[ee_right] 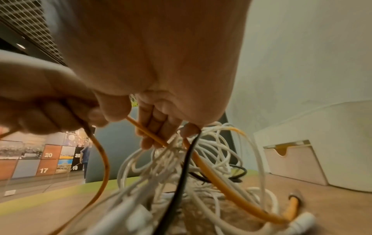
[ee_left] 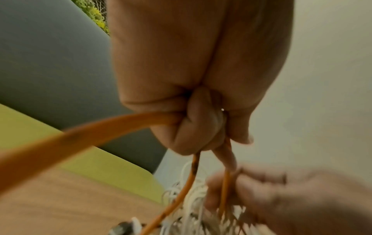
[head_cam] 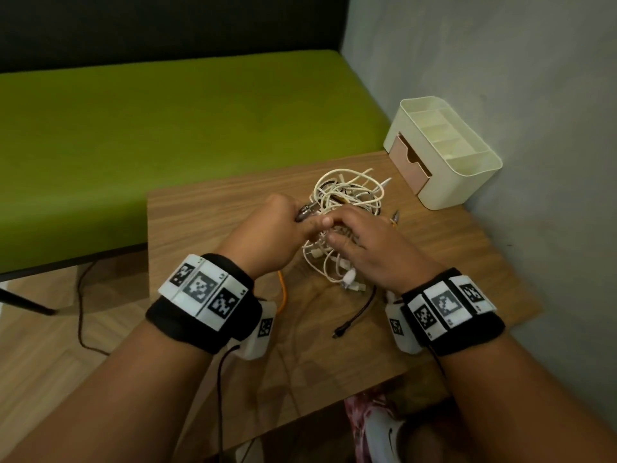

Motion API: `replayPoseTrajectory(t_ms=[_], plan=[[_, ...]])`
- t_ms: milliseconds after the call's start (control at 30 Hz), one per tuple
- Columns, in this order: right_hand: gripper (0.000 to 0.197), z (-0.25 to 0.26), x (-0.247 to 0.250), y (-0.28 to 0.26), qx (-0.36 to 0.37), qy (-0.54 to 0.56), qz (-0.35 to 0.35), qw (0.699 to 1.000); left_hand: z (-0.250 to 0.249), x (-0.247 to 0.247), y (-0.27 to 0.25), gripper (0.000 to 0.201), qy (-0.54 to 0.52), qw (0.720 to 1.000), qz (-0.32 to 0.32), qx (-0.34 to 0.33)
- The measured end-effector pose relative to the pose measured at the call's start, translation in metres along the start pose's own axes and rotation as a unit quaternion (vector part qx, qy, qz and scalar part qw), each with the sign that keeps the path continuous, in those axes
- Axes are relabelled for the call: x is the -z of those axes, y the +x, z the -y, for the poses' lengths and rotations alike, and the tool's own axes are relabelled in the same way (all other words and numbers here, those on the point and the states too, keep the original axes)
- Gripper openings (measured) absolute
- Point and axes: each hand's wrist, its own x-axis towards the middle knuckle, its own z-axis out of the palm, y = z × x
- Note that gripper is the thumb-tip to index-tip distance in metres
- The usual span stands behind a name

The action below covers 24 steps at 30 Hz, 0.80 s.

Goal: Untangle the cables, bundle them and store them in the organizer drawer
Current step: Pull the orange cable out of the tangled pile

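The cream organizer [head_cam: 474, 182] sits at two o'clock on the wooden table [head_cam: 213, 215], its top compartments bare and its pink drawer [head_cam: 412, 165] slightly open, contents hidden. At the centre lies the tangled cables [head_cam: 347, 195] heap. The left hand [head_cam: 267, 228] is fisted around an orange cable [ee_left: 60, 143], and the right hand [head_cam: 370, 245] pinches the same cable with curled fingers.

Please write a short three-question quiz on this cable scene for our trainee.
1. True or false: the left hand grips the orange cable.
2. Where does the cream plastic organizer with the pink drawer stand? A) on the green bench B) on the wooden table, by the grey wall C) on the floor
3. Fill in: most cables in the tangled heap are ____.

Key: 1 true; 2 B; 3 white.
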Motion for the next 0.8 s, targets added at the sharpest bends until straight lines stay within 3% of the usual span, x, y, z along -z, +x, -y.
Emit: replayPoseTrajectory(t_ms=[67,133,267,333,400,467,500,567,600,667,767,800], plan=[[0.028,-0.001,0.0,0.0,-0.018,-0.005,-0.001,1.0,-0.007,0.004,-0.003,0.045,-0.036,0.999,-0.007,0.004],[0.03,-0.004,-0.001,0.002,-0.01,-0.01,-0.013,1.0,-0.017,0.007,-0.009,0.045,-0.165,0.986,0.01,-0.007],[0.026,-0.012,0.002,0.007,-0.023,0.001,-0.039,0.999,-0.029,0.027,-0.02,0.03,-0.44,0.895,0.027,-0.067],[0.031,-0.016,0.003,0.008,-0.047,-0.004,-0.048,0.998,-0.026,0.04,-0.025,0.029,-0.505,0.855,0.048,-0.109],[0.033,-0.02,0.004,0.006,-0.042,0.004,-0.079,0.996,-0.016,0.046,-0.026,0.03,-0.524,0.838,0.085,-0.128],[0.03,-0.022,0.007,0.004,-0.037,0.023,-0.112,0.993,-0.001,0.045,-0.022,0.037,-0.505,0.852,0.111,-0.083],[0.029,-0.024,0.01,0.002,-0.044,0.038,-0.125,0.99,0.007,0.041,-0.018,0.043,-0.45,0.886,0.101,-0.044],[0.025,-0.027,0.018,-0.003,-0.045,0.063,-0.144,0.987,0.025,0.031,-0.011,0.046,-0.209,0.977,0.05,0.014],[0.023,-0.029,0.022,-0.006,-0.043,0.07,-0.15,0.985,0.031,0.025,-0.007,0.039,-0.067,0.997,0.025,0.035],[0.022,-0.032,0.026,-0.011,-0.045,0.047,-0.141,0.988,0.038,0.015,-0.004,0.023,0.085,0.995,-0.027,0.051],[0.023,-0.029,0.023,-0.011,-0.056,-0.071,-0.081,0.993,0.016,0.002,-0.007,0.018,0.05,0.991,-0.127,-0.005],[0.023,-0.026,0.021,-0.01,-0.052,-0.102,-0.074,0.991,0.001,-0.003,-0.008,0.014,0.024,0.99,-0.132,-0.031]])
